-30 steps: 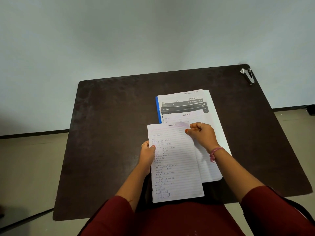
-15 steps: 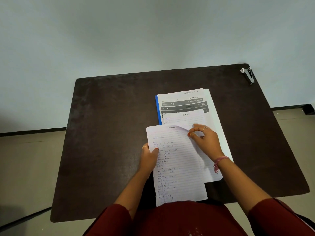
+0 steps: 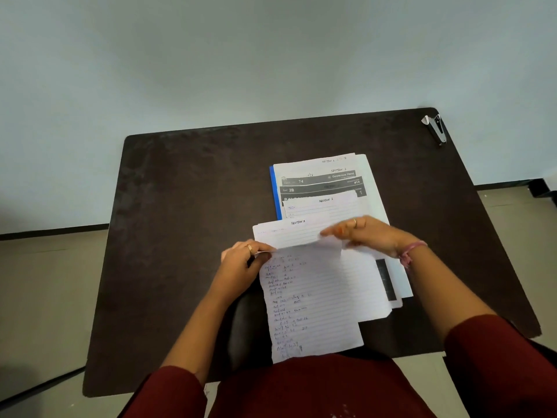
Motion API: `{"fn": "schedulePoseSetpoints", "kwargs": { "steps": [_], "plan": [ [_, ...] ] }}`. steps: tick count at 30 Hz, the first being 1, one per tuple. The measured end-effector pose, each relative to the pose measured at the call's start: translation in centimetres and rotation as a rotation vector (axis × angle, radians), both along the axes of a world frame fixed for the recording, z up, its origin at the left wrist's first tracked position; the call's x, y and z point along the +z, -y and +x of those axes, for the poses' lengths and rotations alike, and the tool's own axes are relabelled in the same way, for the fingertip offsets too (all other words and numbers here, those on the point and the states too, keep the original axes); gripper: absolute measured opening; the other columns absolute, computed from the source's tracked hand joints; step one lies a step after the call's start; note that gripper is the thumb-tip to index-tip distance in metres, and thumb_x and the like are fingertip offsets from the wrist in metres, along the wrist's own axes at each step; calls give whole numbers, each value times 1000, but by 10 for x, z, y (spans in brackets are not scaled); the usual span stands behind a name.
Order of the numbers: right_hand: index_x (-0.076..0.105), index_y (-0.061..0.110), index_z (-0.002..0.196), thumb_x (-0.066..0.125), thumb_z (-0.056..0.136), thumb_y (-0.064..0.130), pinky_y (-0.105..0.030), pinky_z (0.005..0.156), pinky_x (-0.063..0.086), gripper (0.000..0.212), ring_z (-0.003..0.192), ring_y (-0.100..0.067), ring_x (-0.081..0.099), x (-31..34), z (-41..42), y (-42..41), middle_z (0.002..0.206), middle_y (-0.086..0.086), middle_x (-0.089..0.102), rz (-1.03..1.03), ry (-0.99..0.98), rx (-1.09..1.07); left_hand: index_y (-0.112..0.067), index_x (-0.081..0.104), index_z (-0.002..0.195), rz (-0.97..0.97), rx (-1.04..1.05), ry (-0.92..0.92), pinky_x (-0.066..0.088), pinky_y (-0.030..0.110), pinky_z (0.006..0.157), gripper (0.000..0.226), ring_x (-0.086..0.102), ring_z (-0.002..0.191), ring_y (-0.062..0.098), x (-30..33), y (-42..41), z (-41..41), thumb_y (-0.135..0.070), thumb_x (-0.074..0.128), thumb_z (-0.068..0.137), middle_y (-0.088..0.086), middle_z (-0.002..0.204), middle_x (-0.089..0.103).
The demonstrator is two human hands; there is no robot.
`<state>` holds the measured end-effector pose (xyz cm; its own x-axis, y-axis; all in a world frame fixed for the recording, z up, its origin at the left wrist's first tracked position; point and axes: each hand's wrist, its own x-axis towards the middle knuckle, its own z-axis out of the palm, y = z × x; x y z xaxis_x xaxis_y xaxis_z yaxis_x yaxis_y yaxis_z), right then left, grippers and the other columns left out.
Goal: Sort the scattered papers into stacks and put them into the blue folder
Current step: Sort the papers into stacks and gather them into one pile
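A handwritten lined sheet (image 3: 310,300) lies at the table's near edge, its lower end over my lap. My left hand (image 3: 241,260) pinches its upper left edge. My right hand (image 3: 370,233) pinches its top right part and pulls the top down, baring a second lined sheet headed "Section 1" (image 3: 289,230) beneath. Behind them a stack of printed and lined papers (image 3: 325,182) rests on the blue folder (image 3: 275,191), of which only the left edge shows.
A dark brown table (image 3: 180,221) carries everything. A metal staple remover (image 3: 435,128) lies at its far right corner. A pale wall rises behind the table, and floor shows on both sides.
My right hand has drawn the top of the handwritten sheet down toward me, uncovering the sheet below. My left hand has shifted up to the sheet's upper left edge.
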<state>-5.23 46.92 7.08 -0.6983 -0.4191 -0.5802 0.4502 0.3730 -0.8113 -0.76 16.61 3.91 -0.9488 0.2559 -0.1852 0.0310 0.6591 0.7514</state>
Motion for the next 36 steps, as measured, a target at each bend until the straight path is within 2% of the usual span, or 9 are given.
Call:
{"fn": "schedulePoseSetpoints", "kwargs": {
  "steps": [4,9,12,15,22,26,29,34,36],
  "plan": [
    [68,17,112,60,91,33,-16,85,47,27,101,-1,61,-2,-29,24,116,8,65,188,-305,-145,-28,73,100,-27,-26,-97,44,50,93,23,58,98,15,1,0,9,-14,58,90,-18,99,66],
    [62,25,122,70,83,40,-39,97,35,42,115,-17,53,-18,-50,41,125,6,61,768,-580,337,-23,72,105,-72,-10,-86,30,34,99,21,51,103,4,9,-3,12,-11,60,92,-19,100,62],
    [64,24,117,70,84,37,-35,90,29,36,109,-16,55,-19,-51,46,114,6,64,795,-649,366,-22,69,100,-19,58,-14,34,36,101,14,43,94,-11,10,-7,14,-15,59,94,-32,93,50],
    [69,25,106,68,87,28,-32,83,25,19,103,-17,55,-16,-48,46,100,7,65,784,-695,332,-23,67,99,18,88,27,38,43,103,18,43,98,-1,5,-9,17,-9,56,94,-24,98,52],
    [73,35,104,63,90,37,-34,92,24,18,111,-14,53,-13,-29,37,110,11,70,832,-824,244,-16,67,100,67,79,-56,36,52,105,17,42,118,12,-10,-10,27,-6,56,91,-16,124,48],
    [76,32,95,69,85,36,-36,98,23,13,125,-13,45,-11,-13,33,132,10,58,736,-743,189,-28,69,89,156,165,-108,26,29,110,25,23,139,16,-21,-9,31,-4,67,86,-6,149,26],
    [76,28,89,74,82,26,-33,104,37,7,115,-6,55,-1,-5,28,123,9,63,403,-498,136,-22,72,92,180,230,-148,20,17,111,24,19,142,10,-25,-8,35,0,67,85,-3,152,24],
    [77,32,87,72,84,19,-24,102,39,15,113,-2,58,15,-6,15,117,13,67,145,-101,344,-19,70,101,243,241,-158,46,22,98,32,54,115,1,-22,-4,38,7,59,88,-7,122,59],
    [77,25,94,67,87,25,-22,104,39,13,115,-3,58,15,-10,16,119,11,67,66,-38,271,-17,70,102,233,235,-190,48,18,91,36,58,104,-2,-18,-5,39,11,55,86,-9,109,62]
  ]
}}
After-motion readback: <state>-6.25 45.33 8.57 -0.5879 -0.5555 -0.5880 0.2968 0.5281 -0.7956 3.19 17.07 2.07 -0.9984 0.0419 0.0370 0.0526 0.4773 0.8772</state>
